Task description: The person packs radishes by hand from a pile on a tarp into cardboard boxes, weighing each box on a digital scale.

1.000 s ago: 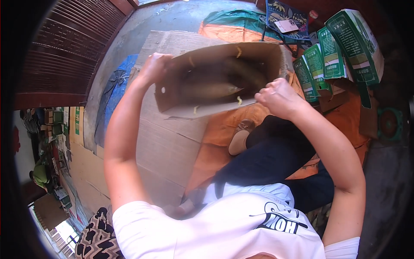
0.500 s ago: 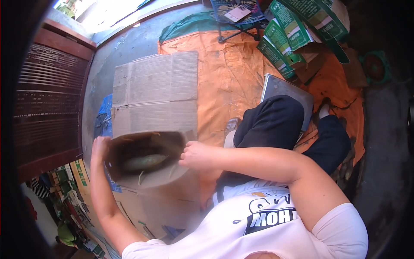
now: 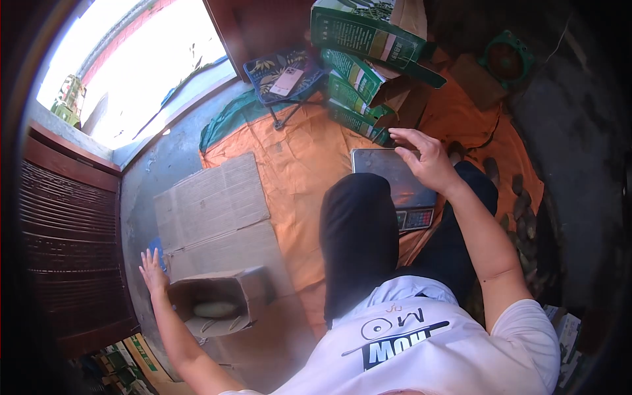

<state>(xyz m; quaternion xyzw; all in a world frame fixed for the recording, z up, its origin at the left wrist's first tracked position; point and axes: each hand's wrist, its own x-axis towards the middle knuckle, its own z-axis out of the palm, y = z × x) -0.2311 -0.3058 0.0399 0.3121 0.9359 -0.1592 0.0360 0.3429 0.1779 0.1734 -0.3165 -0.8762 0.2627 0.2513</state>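
Observation:
An opened cardboard box (image 3: 253, 295) stands on the cardboard at my left, its mouth facing up. Inside lies a pale green, oblong thing (image 3: 214, 309), perhaps a gourd or melon; I cannot tell which. My left hand (image 3: 154, 271) is beside the box's far left corner, fingers spread, holding nothing. Over the far side of a flat grey platform scale (image 3: 385, 168) is my right hand (image 3: 424, 158), its fingers stretched apart and nothing in them. The scale's keypad (image 3: 419, 218) shows between my knees.
Flattened cardboard (image 3: 217, 197) lies over an orange tarp (image 3: 299, 178). A folding stool (image 3: 263, 72) bears a pink phone (image 3: 287, 81). Green printed cartons (image 3: 359, 79) are stacked beyond the scale. Brown, long root-like things (image 3: 525, 210) lie at right. A slatted wooden door (image 3: 72, 243) stands left.
Both hands have let go of the box, which now stands lower in view. My right hand has swung away to the right, above the scale. My view has turned rightward.

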